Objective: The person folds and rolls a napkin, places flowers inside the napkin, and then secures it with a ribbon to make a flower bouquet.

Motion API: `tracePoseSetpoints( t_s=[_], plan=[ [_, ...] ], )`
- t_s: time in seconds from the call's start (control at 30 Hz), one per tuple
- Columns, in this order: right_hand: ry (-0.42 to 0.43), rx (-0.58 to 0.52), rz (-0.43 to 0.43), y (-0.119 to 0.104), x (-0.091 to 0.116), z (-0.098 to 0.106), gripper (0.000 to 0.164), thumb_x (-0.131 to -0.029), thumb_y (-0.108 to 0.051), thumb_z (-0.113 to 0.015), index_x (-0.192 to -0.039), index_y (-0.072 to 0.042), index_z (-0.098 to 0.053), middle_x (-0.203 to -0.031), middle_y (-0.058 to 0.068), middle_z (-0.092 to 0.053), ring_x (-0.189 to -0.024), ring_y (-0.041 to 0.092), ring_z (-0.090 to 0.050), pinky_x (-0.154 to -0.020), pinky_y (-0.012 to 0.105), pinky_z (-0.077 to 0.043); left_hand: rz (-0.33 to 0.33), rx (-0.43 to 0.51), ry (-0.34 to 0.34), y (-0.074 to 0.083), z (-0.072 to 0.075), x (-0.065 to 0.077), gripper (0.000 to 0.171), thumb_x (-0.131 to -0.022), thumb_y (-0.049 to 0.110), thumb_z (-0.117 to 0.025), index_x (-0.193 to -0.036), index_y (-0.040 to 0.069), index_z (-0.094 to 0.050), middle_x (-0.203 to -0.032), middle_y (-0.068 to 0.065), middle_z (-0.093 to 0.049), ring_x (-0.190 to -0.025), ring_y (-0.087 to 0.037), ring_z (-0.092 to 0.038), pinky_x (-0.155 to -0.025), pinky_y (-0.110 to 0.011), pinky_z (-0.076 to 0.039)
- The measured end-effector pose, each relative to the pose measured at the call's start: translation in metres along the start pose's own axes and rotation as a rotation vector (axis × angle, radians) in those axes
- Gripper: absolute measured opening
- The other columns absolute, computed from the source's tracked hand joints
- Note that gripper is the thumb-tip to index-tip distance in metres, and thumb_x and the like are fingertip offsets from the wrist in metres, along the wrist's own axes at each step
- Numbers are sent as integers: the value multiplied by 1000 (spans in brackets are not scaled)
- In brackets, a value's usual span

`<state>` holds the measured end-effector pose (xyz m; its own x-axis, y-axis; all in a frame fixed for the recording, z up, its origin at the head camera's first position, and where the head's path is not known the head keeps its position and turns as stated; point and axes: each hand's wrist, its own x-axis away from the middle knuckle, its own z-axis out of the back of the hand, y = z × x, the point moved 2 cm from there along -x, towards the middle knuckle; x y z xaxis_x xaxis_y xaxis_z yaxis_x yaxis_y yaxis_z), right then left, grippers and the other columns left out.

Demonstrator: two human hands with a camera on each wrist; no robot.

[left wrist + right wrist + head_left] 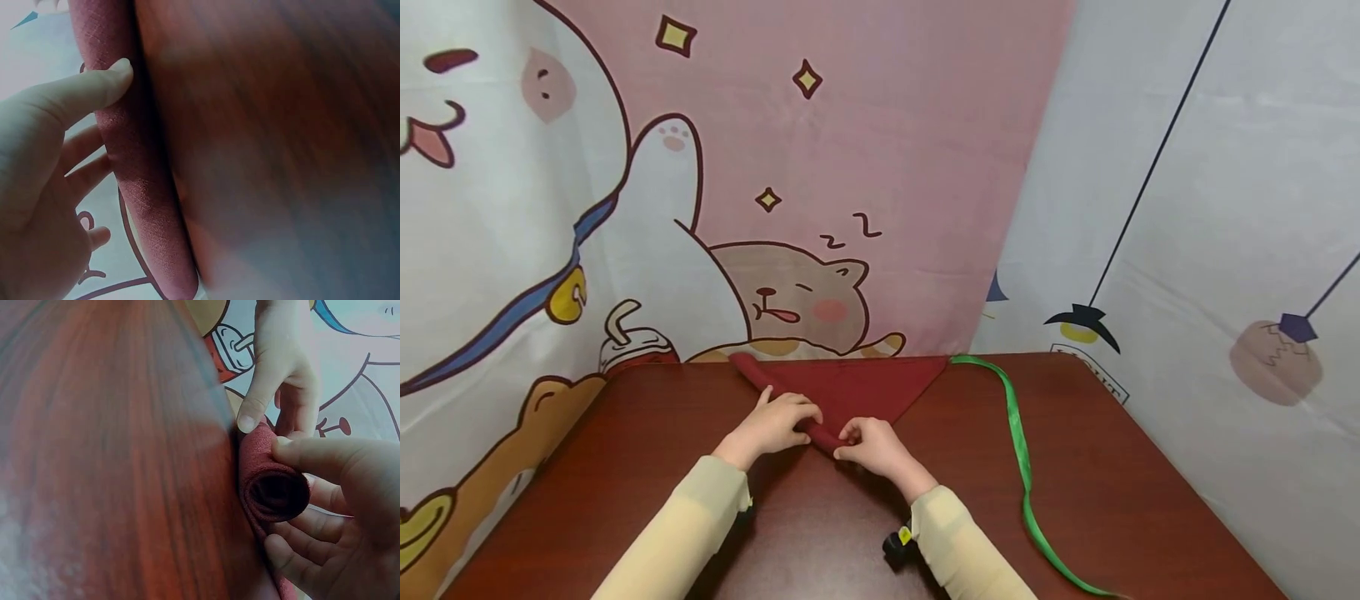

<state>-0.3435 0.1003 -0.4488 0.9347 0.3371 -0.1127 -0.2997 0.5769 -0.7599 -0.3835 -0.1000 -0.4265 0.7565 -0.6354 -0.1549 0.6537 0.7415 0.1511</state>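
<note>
A dark red cloth [868, 385] lies at the far side of the table, its near-left edge wound into a tube and the rest flat in a triangle. My left hand [769, 429] grips the middle of the rolled cloth [147, 200]; in the left wrist view its thumb rests on top, with fingers on the other side. At the near end, my right hand [876, 448] pinches the tube. The right wrist view shows the hollow, spiralled end of the roll [250, 453] between the right thumb and fingers [312, 531].
A green ribbon [1019, 446] runs down the right part of the brown wooden table [1097, 475], from the cloth's far right corner to the near edge. Behind the table hangs a printed cartoon curtain [925, 208]. Black wrist cameras [897, 548] sit under the sleeves.
</note>
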Motion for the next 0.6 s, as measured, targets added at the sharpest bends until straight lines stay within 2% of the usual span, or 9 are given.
tracePoseSetpoints(
  t_s=[0.33,0.43,0.6],
  plan=[
    [43,36,34,3,2,2,15,-82,-16,-76,-89,-5,-67,-75,-3,-63,-49,8,-53,-46,26,-47,-14,-4,-10,4,2,-2,27,-81,20,-78,-106,25,-70,-114,3,-62,-119,-22,-51,-102,-71,-16],
    [47,53,35,2,2,3,15,-83,-15,-75,-91,-4,-68,-77,-1,-63,-52,8,-53,-48,26,-46,-13,-2,-6,5,2,-2,32,-81,22,-78,-112,25,-69,-118,2,-61,-121,-22,-50,-102,-70,-17],
    [59,80,42,3,2,4,13,-84,-15,-74,-90,-4,-70,-78,-2,-64,-62,9,-53,-56,26,-46,-57,24,8,3,-2,-4,45,-81,22,-79,-123,23,-63,-124,-2,-58,-121,-23,-50,-102,-60,-30]
  ],
)
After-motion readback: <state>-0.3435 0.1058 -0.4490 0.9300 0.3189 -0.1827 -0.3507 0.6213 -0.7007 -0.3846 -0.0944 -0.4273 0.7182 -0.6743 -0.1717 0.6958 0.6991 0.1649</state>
